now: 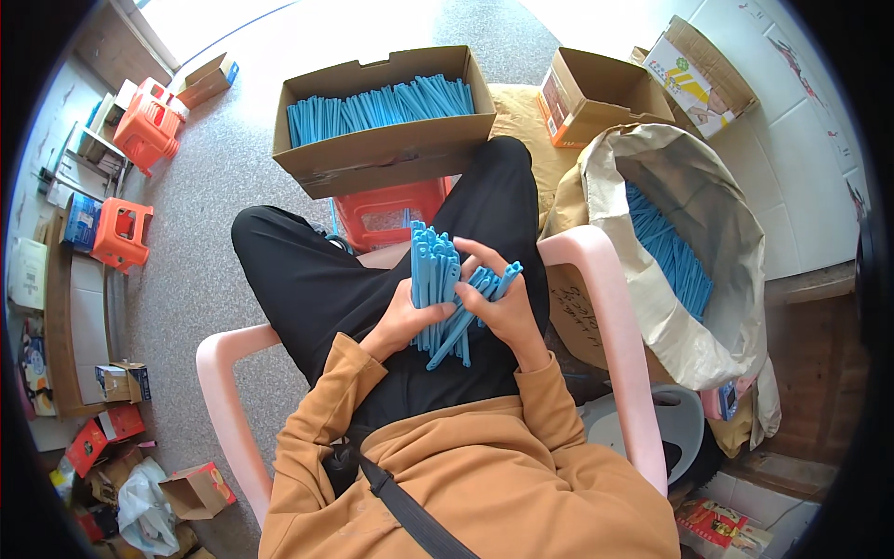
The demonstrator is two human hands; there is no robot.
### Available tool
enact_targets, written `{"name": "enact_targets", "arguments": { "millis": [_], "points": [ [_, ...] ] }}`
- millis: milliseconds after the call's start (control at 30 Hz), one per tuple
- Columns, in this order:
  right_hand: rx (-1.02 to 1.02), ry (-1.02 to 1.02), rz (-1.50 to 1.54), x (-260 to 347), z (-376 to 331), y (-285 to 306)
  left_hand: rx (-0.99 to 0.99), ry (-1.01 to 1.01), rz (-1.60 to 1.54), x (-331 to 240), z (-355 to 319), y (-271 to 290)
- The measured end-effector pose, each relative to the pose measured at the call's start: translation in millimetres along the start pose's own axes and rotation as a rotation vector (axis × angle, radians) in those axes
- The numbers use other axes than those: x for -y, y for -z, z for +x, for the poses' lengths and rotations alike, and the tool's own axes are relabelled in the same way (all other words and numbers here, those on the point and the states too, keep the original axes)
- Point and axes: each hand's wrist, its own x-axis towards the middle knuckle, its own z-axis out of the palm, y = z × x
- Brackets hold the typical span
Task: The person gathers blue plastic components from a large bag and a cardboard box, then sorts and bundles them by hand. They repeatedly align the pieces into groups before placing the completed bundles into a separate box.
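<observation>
My left hand (399,321) is closed round a thick bundle of thin blue plastic sticks (432,270), held roughly upright above my lap. Beside it, my right hand (510,315) grips a smaller bunch of the same blue sticks (482,282), slanted across the lower part of the bundle. The two bunches touch between my hands, and some stick ends poke out below. Just past my knees, an open cardboard box (372,170) holds many blue sticks (382,110) in packed rows. To my right, an open woven sack (610,200) contains loose blue sticks (666,250).
The cardboard box rests on a red plastic stool (386,207). Pink chair arms (610,317) flank me. An open carton (605,93) stands beyond the sack. Red stools (121,233) line the left side, with small boxes and a plastic bag (146,508) at lower left.
</observation>
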Motion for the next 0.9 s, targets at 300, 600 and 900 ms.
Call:
{"name": "enact_targets", "arguments": {
  "millis": [300,600,900],
  "points": [
    [0.091,0.087,-0.076,-4,4,7,0.019,0.013,-0.024,1,0,0],
    [0.181,-0.043,0.156,0,8,13,0.065,0.08,-0.063,2,-1,6],
    [0.072,-0.042,0.104,-1,8,-5,0.101,0.039,-0.174,7,-1,8]
  ]
}}
